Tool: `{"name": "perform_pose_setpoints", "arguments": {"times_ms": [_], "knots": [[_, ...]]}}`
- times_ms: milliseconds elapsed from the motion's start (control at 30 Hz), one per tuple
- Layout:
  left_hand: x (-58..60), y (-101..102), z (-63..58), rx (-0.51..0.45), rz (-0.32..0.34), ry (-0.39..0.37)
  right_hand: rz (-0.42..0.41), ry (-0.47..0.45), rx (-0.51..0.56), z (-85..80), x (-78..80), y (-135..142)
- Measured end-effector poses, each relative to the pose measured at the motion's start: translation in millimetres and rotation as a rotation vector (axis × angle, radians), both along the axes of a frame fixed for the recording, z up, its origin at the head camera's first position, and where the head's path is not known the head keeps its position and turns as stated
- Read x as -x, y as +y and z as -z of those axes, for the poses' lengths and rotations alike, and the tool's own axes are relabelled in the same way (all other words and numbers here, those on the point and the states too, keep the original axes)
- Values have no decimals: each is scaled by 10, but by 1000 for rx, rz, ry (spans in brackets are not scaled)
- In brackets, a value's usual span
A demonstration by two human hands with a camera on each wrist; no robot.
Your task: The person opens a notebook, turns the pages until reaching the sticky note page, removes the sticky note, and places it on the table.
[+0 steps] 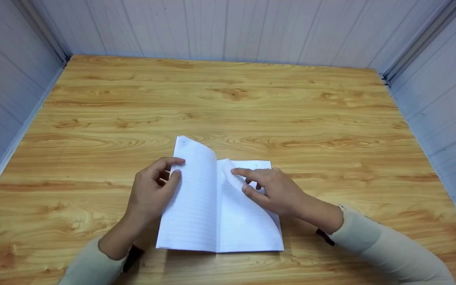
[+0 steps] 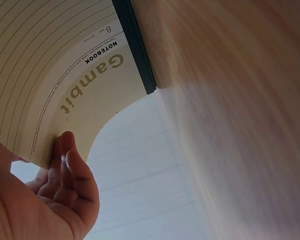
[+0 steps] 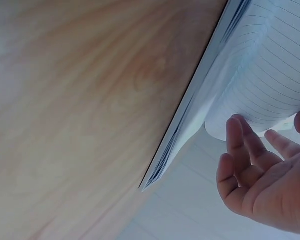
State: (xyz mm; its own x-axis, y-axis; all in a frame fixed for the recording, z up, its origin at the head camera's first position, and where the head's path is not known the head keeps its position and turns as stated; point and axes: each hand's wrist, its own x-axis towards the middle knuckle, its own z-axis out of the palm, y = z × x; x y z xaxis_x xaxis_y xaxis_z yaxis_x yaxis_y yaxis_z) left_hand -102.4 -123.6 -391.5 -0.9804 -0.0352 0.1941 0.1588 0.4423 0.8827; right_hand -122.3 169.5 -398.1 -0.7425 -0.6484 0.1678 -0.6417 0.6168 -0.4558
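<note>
Basically, the notebook [image 1: 190, 198] lay open on the wood table [image 1: 228, 99], near side, btwn both hands, w/ its spine running roughly away from the person & each half longer that way than across. Left hand [image 1: 154, 186] was at the outer edge of the left half, pinching it: thumb on the lined face, fingers behind. Left wrist view showed those fingers against the cover [image 2: 95, 95], printed "Gambit NOTEBOOK", which bowed up off the table, w/ a dark strip [image 2: 135, 45] along one side.

Right hand [image 1: 279, 192] was over the right half & nearer the loose page [image 1: 247, 223], which lay to its left. Thumb & index pinched that page nr its top outer part, AFAICT; how firmly, couldn't tell. Key relation: the page's upper part curled in toward the spine, i.e. leftward from the right hand, while its bottom end lay flatter. Per right wrist view, the other fingers were bent & slightly apart, a fingertip or so at the lined paper, w/ the leaves below fanned a bit at the edge.
</note>
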Motion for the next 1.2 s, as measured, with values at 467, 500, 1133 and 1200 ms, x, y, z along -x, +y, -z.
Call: {"name": "perform_pose_setpoints", "arguments": {"times_ms": [467,500,1133,1200], "knots": [[5,4,-4,8,2,-23,-94,-8,-73,-33,-61,-58],[6,3,-3,8,2,-23,-91,-17,-82,-42,-64,-66],[-6,14,-12,33,5,-26,-78,-99,-87,-86,-57,-161],[-8,13,-11,32,2,-22,-83,-97,-72,-83,-54,-168]]}}
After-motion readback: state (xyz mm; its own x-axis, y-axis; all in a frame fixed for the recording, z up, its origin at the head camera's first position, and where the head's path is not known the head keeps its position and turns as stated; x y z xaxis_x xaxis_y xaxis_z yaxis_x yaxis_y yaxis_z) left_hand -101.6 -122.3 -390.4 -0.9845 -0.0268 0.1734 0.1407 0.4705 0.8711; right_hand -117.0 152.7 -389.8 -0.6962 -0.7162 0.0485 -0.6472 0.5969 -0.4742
